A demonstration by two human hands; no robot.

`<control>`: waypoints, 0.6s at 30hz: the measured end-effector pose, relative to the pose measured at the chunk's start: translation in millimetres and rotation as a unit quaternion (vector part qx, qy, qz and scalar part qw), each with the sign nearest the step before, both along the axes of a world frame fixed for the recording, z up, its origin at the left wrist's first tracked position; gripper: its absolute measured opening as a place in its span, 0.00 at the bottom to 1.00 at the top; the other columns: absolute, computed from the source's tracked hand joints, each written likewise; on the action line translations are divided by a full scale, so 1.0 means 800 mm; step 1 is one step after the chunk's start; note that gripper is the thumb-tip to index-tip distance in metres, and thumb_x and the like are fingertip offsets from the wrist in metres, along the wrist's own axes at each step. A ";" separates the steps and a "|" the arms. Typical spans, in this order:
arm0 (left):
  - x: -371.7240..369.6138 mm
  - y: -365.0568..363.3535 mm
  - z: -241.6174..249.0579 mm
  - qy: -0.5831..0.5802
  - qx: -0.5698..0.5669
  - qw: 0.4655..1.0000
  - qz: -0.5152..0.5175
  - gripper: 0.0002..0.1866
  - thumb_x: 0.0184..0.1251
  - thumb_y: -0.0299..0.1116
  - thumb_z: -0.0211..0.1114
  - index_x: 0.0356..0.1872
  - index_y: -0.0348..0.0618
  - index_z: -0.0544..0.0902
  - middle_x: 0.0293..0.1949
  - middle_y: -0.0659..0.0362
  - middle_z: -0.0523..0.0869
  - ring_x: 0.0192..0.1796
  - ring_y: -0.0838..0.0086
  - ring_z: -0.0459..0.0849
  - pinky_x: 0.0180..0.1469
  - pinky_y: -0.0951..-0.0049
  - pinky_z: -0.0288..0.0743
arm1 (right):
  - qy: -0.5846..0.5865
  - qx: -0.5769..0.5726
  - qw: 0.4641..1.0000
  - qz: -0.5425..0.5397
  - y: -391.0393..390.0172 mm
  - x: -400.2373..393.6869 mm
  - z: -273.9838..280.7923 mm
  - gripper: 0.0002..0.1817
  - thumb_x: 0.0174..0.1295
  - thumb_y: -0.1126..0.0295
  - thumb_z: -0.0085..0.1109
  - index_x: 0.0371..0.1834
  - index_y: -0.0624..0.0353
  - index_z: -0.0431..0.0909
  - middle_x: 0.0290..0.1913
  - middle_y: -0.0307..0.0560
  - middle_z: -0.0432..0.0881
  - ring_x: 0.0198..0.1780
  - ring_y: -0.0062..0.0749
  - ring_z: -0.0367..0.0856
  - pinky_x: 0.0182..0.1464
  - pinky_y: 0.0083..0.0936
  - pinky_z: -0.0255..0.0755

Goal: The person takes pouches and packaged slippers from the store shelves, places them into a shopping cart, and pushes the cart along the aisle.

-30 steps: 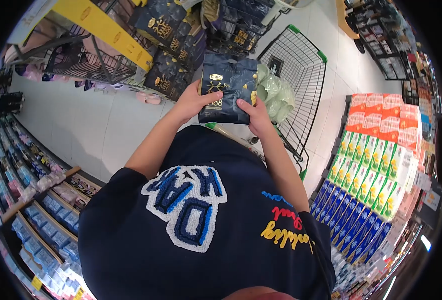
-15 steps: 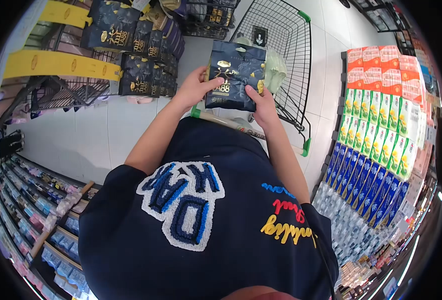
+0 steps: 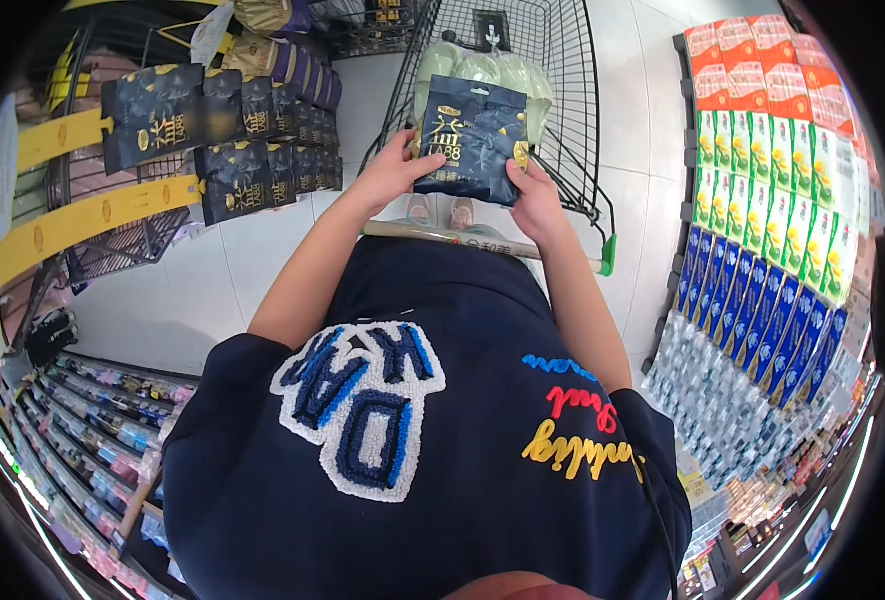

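Observation:
A dark navy package (image 3: 478, 135) with gold lettering reading "LA88" is held upright between both hands. My left hand (image 3: 403, 170) grips its left edge, thumb across the front. On the opposite side, my right hand (image 3: 535, 195) pinches the lower right edge near a gold patch. The package is above the handle (image 3: 433, 233) of a shopping cart (image 3: 573, 130). Behind it, pale green plastic bags (image 3: 523, 85) lie in the cart, their contents hard to make out.
Several matching dark packages (image 3: 238, 180) stand on the shelf at left, edged by yellow strips (image 3: 93, 220). At right is a tall stack of red, green-white and blue packs (image 3: 763, 180). More stocked shelves (image 3: 93, 400) line the lower left.
The cart now lies more squarely in front of me, and its green bags show more fully. The shelf packages appear lower and farther left. Both hands keep hold of the package, which is slightly turned.

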State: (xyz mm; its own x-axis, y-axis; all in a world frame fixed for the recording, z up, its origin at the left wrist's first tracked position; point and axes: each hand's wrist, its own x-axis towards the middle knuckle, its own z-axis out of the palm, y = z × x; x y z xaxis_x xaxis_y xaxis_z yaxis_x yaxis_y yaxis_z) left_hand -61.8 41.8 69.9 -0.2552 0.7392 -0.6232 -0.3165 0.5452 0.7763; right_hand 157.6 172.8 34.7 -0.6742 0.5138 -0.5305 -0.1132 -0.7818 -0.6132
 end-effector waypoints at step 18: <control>0.028 0.034 -0.052 0.026 -0.030 0.998 -0.045 0.22 0.78 0.37 0.61 0.67 0.40 0.73 0.57 0.58 0.86 0.50 0.74 0.85 0.55 0.70 0.79 | -0.124 0.018 0.990 0.058 0.058 0.071 -0.049 0.15 0.75 0.66 0.61 0.61 0.53 0.76 0.54 0.40 0.85 0.53 0.30 0.84 0.53 0.42 0.83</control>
State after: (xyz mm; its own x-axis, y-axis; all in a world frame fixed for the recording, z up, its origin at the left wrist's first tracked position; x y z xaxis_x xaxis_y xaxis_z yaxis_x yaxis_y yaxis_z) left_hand -39.4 69.2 28.2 -0.2221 0.7230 -0.6542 -0.2237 0.6153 0.7559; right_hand 214.6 219.0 -4.8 -0.5819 0.4618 -0.6694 0.1335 -0.7578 -0.6387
